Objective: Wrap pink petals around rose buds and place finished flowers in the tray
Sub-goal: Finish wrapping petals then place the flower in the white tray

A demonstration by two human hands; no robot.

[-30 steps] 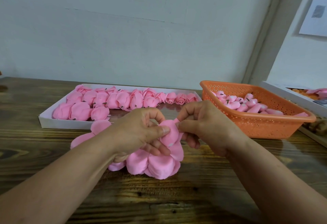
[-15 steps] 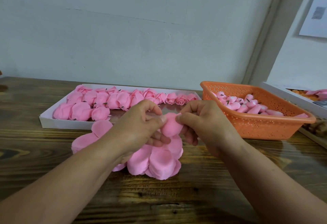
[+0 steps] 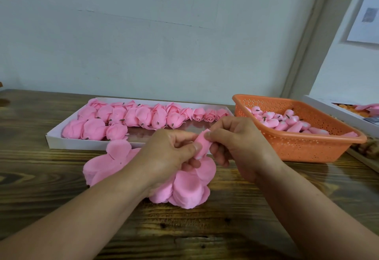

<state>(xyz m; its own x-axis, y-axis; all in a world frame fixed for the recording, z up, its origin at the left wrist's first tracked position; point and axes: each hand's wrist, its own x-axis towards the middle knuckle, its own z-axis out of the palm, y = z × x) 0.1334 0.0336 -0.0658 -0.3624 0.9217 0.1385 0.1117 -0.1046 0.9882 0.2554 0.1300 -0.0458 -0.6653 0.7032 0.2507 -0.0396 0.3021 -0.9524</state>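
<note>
- Grip first: both hands are closed on the same little workpiece. The left hand has its thumb pressed across a pink petal, and the right hand pinches the petal's top edge between thumb and forefinger. So both grips are holding the petal, which looks wrapped round a bud I can't actually see under it.
- Only one view here, the head cam, so everything is from that.
- The workpiece is held up off the bench, right above the loose petal pile and just in front of the white tray.
- The tray already has a good batch of finished flowers filling its left and back parts. The near right part looks bare, so I'd guess that's where this one ends up.
- The orange basket on the right has the unwrapped rose buds, well apart from the hands.
- My read is that we're mid-wrap, petal going round the bud, not ready to place yet.
- To do this bit well, I'd keep the left thumb pinning the overlap so it doesn't spring open, and let the right fingers pull the edge snug round.
- These petals look thin and soft, so go gentle; squeezing too hard probably creases or tears them.
- Keep the base of the petal low on the bud so the flower shape stays even.
</note>
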